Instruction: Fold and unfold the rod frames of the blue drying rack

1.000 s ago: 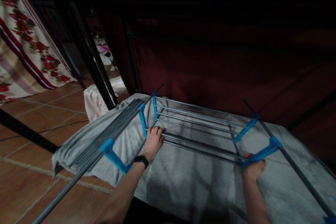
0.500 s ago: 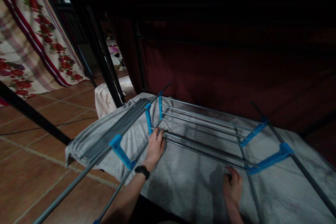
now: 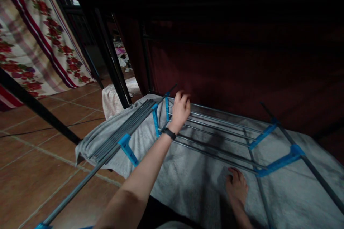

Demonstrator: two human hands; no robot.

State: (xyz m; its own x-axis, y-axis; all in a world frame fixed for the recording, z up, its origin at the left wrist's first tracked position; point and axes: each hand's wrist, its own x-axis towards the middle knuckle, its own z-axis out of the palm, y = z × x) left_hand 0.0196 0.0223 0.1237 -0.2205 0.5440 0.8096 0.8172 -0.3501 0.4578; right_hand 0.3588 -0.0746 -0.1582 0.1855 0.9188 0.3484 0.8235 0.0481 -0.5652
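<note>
My left hand, with a dark band on its wrist, is over the left part of a shelf of thin grey metal rods. Its fingers are loosely bent and apart near the farthest rod; contact with the rods is unclear. Blue plastic brackets join the rods to thicker grey poles, among them the left bracket and the right bracket. On the grey blanket, in front of the rods, my right hand rests low, fingers extended and nothing visible in them.
A bundle of loose grey rods lies on the blanket at left. Another blue bracket sits on the long pole beside it. Dark metal posts and a dark red curtain stand behind. A floral cloth hangs over tiled floor.
My left hand has left the front rods and moved up and away, toward the rear rods. My right hand stays in nearly the same place on the blanket. The view has shifted slightly.
</note>
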